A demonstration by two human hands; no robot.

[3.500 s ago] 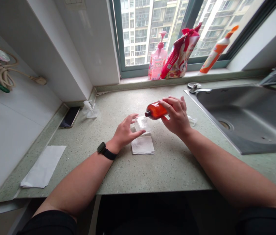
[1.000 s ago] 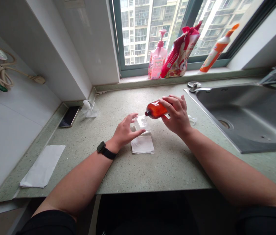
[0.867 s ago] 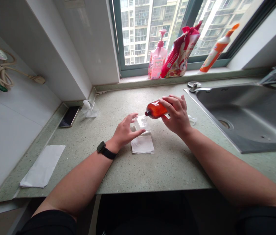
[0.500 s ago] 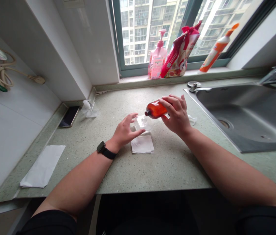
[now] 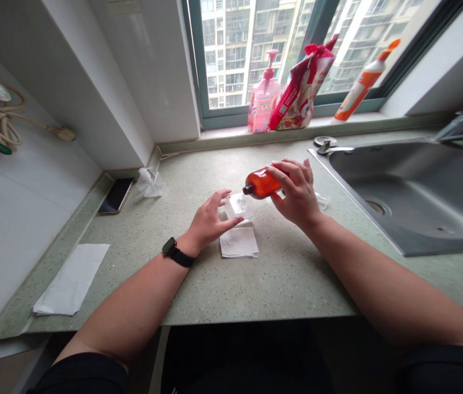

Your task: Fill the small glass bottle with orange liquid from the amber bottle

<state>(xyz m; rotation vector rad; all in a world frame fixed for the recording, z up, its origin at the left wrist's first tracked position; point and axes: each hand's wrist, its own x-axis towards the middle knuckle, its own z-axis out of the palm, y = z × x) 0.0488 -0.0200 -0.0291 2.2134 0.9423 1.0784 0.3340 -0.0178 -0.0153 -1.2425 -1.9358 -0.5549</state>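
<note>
My right hand [image 5: 296, 191] is wrapped around an amber bottle [image 5: 261, 184], tipped on its side with its dark mouth pointing left and down. Clear liquid runs from the mouth into a small clear plastic container [image 5: 240, 206]. My left hand [image 5: 212, 218], with a black watch [image 5: 169, 247] at the wrist, grips the container from the left between thumb and fingers. Just in front of the container lies a folded white tissue [image 5: 239, 242]. Behind my right hand a small clear plastic piece [image 5: 322, 201] partly shows.
To the left on the counter [image 5: 190, 290] are a clear pump head [image 5: 149, 182], a phone [image 5: 115, 196] and a folded white paper [image 5: 72, 279]. A steel sink [image 5: 424, 197] is at the right. A pink pump bottle [image 5: 263, 101], red bag [image 5: 303, 90] and orange-white bottle [image 5: 360, 85] stand by the window.
</note>
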